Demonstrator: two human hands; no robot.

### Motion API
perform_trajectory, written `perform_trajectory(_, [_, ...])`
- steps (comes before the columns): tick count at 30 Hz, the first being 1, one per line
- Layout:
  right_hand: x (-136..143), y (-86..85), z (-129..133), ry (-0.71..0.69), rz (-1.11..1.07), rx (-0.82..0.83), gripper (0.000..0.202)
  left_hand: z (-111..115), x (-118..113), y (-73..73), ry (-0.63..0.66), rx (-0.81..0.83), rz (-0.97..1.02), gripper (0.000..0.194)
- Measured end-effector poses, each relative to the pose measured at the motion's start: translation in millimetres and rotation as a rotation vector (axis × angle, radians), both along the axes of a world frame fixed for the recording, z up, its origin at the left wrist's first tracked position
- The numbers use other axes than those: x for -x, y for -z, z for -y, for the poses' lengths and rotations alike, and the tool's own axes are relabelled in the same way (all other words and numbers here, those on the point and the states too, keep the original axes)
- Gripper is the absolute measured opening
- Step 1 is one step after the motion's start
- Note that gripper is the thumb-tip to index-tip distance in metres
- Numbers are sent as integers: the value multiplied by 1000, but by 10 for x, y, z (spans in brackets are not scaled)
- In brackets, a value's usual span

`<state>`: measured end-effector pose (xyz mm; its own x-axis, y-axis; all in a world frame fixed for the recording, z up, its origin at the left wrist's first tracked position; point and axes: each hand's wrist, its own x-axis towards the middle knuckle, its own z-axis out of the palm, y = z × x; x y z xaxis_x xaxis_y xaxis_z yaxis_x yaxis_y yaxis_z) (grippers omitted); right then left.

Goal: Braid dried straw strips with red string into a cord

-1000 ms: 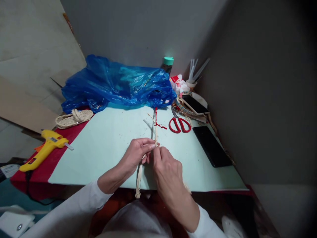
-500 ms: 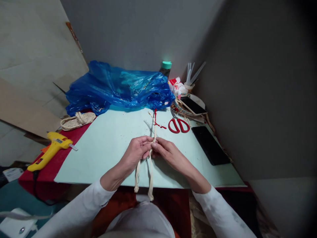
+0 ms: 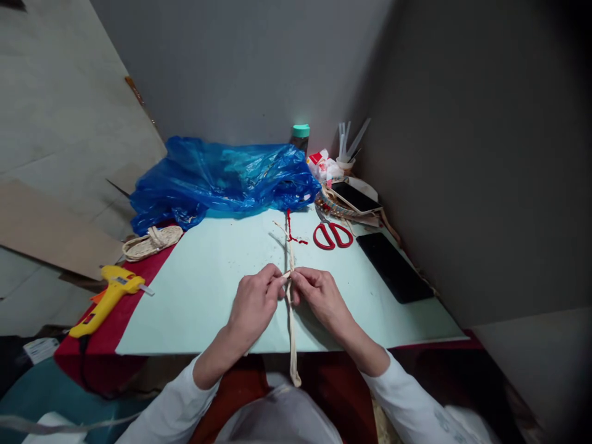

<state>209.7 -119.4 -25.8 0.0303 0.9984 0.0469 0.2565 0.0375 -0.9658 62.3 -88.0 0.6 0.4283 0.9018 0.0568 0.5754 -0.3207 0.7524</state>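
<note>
A pale, braided fibre cord (image 3: 293, 336) runs down the middle of the table, and one long strand of it hangs past the front edge. My left hand (image 3: 257, 299) pinches a strand of the cord that crosses sideways toward the right. Close beside it, my right hand (image 3: 319, 295) grips the cord with thumb and forefinger. Beyond my fingers the cord's far end meets a red twisted string (image 3: 290, 228) on the tabletop. Red-handled scissors (image 3: 333, 235) lie just right of that string.
A blue plastic bag (image 3: 222, 179) covers the back of the table. At the left edge are a woven slipper (image 3: 152, 243) and a yellow glue gun (image 3: 104, 302). To the right lies a black phone (image 3: 393, 267). A green-lidded jar (image 3: 300, 137) stands behind the bag.
The two loose strands hung down before; now one hangs, while my left hand holds the other crosswise. My left hand has turned with its back upward. The view has shifted slightly.
</note>
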Motion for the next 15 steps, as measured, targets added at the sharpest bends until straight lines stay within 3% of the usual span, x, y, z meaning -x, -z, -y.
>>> perform_trajectory(4, [6, 2, 9, 15, -22, -16, 41, 51, -7, 2, 21, -131, -107, 24])
perform_trajectory(7, [-7, 34, -11, 30, -106, 11, 35, 121, -67, 45, 61, -335, -264, 23])
perform_trajectory(11, [-19, 25, -34, 44, -357, 164, 30, 243, -206, 87, 133, -560, -496, 24])
perform_trajectory(15, [-62, -30, -22, 6, -600, 279, 36, 307, -258, 24, 174, -619, -552, 29])
